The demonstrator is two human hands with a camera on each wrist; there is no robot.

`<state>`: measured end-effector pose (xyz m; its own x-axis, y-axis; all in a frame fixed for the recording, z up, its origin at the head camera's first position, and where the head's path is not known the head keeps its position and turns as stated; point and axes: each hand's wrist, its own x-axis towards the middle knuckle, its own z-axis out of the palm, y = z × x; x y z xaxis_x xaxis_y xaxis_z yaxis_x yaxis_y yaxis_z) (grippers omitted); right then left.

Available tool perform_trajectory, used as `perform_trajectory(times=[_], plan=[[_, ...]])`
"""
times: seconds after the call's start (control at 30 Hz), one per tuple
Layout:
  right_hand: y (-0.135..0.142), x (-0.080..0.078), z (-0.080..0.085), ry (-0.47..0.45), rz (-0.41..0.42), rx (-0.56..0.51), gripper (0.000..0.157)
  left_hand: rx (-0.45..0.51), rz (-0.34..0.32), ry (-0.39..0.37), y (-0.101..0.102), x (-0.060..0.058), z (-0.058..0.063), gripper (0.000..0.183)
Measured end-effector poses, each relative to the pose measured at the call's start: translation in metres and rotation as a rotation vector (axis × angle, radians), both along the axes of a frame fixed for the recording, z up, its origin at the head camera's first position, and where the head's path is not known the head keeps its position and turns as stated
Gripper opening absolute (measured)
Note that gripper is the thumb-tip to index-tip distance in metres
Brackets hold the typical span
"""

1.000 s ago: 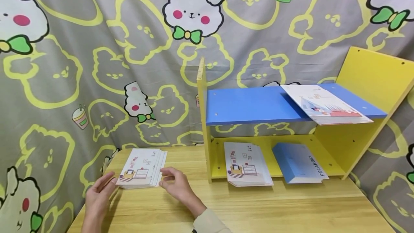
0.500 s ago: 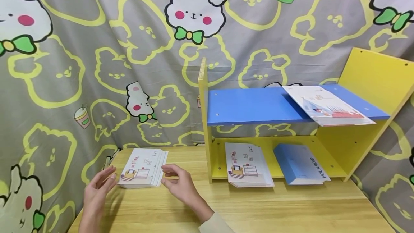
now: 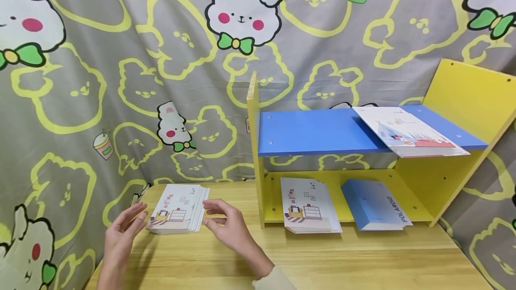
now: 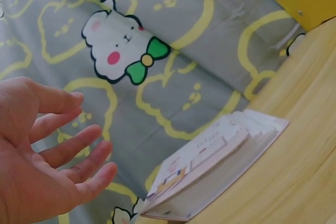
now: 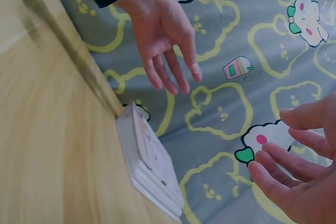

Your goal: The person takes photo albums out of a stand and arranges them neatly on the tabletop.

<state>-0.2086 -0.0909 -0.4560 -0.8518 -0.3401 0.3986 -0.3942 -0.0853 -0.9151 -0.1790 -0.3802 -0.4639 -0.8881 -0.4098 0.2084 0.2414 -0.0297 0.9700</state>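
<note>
A stack of white booklets (image 3: 176,207) with a drawing of a room on top lies on the wooden table at left, its lower layers jutting out to the right. In the left wrist view the stack (image 4: 205,169) shows its thick pale side. My left hand (image 3: 122,229) hovers at its left side, fingers loosely bent and nothing in them. At the right side is my right hand (image 3: 225,223), thumb and fingers apart, also holding nothing. The right wrist view shows both the left hand (image 5: 163,32) and right hand (image 5: 299,166) away from the stack (image 5: 152,158).
A yellow shelf unit (image 3: 258,191) with a blue middle board (image 3: 310,131) stands at right. On its bottom board are a similar white stack (image 3: 308,205) and a blue block marked POLAROID (image 3: 375,205). Another white booklet (image 3: 407,131) overhangs the blue board. Patterned curtain (image 3: 133,79) lines the back.
My right hand has drawn slightly right, away from the stack's edge. The left hand stays close to the left side, and the stack lies where it was.
</note>
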Motion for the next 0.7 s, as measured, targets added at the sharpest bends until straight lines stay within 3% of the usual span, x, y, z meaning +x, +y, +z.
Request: perform_trajectory(times=[0.4,0.7], plan=[[0.014,0.003,0.011,-0.017,0.007,-0.042,0.035,-0.048,-0.023,0.038,0.003,0.003,0.009,0.046],[0.026,0.007,0.022,-0.018,0.004,-0.079,0.036,-0.027,-0.024,0.089,0.003,0.008,0.017,0.044]])
